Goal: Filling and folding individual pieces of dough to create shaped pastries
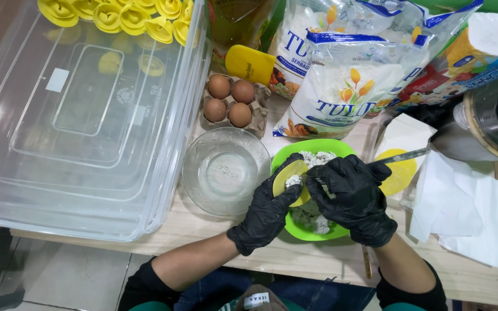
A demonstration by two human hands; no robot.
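Black-gloved hands met over the green bowl [295, 230]: the left hand [266, 210] cupped a yellow wrapper [289, 175], the right hand [353, 198] clamped a metal utensil [402, 155], its handle angling up-right, its tip toward the wrapper just leftward.
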